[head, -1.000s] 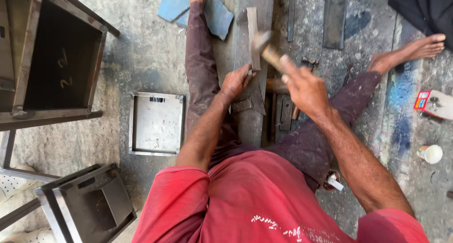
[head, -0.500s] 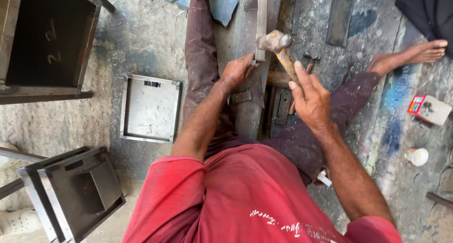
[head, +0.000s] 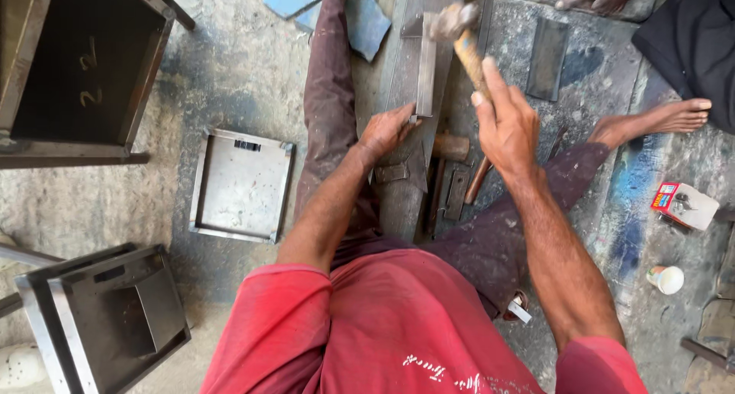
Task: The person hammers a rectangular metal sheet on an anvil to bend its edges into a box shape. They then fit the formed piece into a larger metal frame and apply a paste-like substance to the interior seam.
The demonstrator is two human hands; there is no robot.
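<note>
Both hands busy: hammer head blurred, strip cropped.

the hammer has a worn wooden handle and a grey metal head, a little blurred. its head is at the top end of the metal strip. the strip is narrow, long and grey, with a folded edge. it lies lengthwise on a heavy steel beam between the person's legs.
</note>
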